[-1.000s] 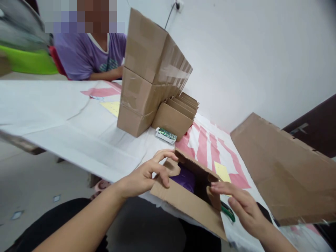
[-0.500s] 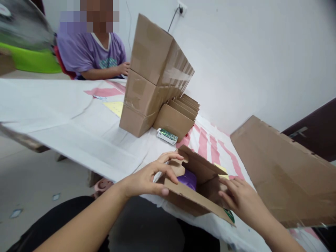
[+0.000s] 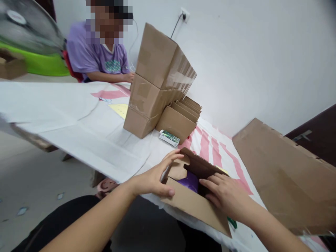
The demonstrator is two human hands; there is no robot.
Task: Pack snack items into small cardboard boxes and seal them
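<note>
An open cardboard box point(image 3: 199, 204) lies at the table's near edge, tilted in view, with a purple item point(image 3: 189, 182) inside whose kind I cannot make out. My left hand point(image 3: 159, 176) grips the box's left end, thumb on the near side and fingers by the far corner. A small notched flap point(image 3: 178, 168) folds in beside those fingers. Over the right part of the opening is my right hand point(image 3: 223, 194), fingers apart and bent down into the box close to the purple item. Nothing shows in its grasp. Part of a green thing point(image 3: 232, 222) peeks out below the right wrist.
Closed cartons point(image 3: 149, 96) are stacked beyond the box, with several open cartons point(image 3: 176, 122) and a small green-white box point(image 3: 169, 138) beside them. A large cardboard sheet or carton point(image 3: 286, 182) stands right. Across the table sits a person point(image 3: 97, 52); a fan point(image 3: 28, 24) is behind, left.
My right hand has moved left from the box's right end to over its opening, fingers now reaching in. My left hand stays on the left end. The view has shifted slightly.
</note>
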